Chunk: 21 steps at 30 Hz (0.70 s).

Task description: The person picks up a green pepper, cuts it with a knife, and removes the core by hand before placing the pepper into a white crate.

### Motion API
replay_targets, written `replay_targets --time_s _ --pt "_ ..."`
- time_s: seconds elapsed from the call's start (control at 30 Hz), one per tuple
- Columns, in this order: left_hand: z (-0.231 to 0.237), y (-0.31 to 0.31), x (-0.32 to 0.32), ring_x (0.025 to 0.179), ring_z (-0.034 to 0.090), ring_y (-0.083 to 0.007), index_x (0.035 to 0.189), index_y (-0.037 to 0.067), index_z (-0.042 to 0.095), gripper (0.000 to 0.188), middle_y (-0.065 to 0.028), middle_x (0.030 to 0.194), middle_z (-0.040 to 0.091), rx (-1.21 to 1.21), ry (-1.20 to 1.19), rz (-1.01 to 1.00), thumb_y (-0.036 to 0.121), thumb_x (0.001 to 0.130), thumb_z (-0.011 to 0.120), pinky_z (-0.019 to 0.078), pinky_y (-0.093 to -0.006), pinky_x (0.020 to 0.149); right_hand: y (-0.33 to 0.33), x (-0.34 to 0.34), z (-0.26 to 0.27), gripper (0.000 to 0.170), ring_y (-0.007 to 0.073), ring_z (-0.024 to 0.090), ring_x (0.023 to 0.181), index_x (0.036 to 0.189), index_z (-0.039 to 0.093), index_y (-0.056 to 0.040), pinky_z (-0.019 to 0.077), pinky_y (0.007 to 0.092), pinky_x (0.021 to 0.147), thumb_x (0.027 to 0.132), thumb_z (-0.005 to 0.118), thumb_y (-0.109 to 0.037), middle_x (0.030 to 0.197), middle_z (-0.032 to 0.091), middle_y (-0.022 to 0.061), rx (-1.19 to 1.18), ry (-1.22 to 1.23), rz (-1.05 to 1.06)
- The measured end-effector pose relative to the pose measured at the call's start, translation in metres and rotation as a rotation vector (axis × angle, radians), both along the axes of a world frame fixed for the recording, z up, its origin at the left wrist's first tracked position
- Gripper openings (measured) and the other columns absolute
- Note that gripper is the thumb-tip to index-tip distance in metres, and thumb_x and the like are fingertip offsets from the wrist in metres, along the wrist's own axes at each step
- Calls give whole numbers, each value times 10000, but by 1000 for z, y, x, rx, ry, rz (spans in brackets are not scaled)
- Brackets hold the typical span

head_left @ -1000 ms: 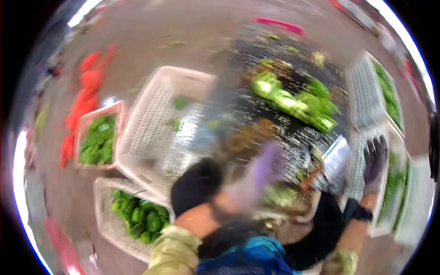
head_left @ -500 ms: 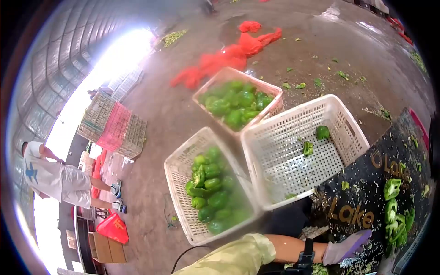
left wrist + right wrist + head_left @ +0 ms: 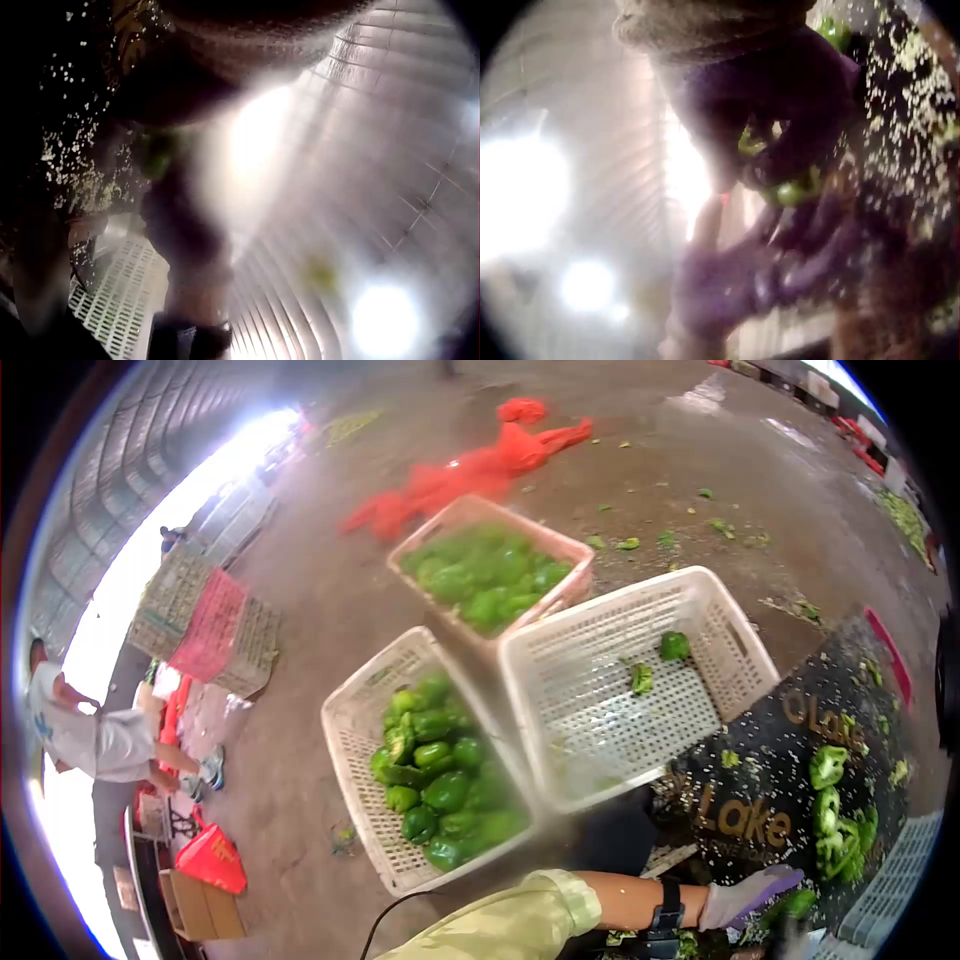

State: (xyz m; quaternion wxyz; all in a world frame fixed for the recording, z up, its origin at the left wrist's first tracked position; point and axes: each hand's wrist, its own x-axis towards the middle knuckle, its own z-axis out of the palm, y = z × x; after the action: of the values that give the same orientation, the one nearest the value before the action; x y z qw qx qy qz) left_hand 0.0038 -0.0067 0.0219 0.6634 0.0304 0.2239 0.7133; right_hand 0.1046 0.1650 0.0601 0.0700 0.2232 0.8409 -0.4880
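A green pepper is by the fingertips of my gloved left hand, low over the dark board. In the right wrist view, my right hand curls its fingers round the pepper. Below it, my left hand reaches up with fingers extended, close under the pepper. Seen from the left wrist, my right hand is dark and blurred, with a bit of green beside it. Cut pepper pieces and many pale seeds lie on the board.
A white crate with a few pepper pieces adjoins the board. Two more crates hold whole peppers at left and farther back. Red netting lies on the floor. A person stands far left by stacked crates.
The head view has swung left, bringing the pepper crates and the person into view. My right hand, earlier beside the right-hand crates, is now at the board with a pepper.
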Motion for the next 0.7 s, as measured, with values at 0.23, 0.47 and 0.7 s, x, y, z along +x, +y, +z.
replay_targets --time_s 0.23,0.47,0.7 --pt "-54 26 21 1153 476 -119 1340 59 440 467 -39 1301 497 317 288 103 289 940 507 363 -294 992 -43 12 20 436 184 535 965 1153 541 -4 457 309 815 792 713 -178 1075 574 87 -198 -49 159" --pt "-30 31 26 1092 540 -179 1253 75 544 344 -86 1174 593 239 969 345 236 966 445 371 -325 1022 -20 37 -24 526 227 560 1049 1238 516 -11 437 328 901 730 642 38 1159 582 125 -163 226 -24" --pt "-10 21 22 1004 571 -233 1278 58 468 423 -121 1147 576 -66 587 372 307 936 492 451 -359 876 -82 26 -5 278 150 571 908 984 599 4 459 267 795 723 649 85 960 603 58 300 449 -248"
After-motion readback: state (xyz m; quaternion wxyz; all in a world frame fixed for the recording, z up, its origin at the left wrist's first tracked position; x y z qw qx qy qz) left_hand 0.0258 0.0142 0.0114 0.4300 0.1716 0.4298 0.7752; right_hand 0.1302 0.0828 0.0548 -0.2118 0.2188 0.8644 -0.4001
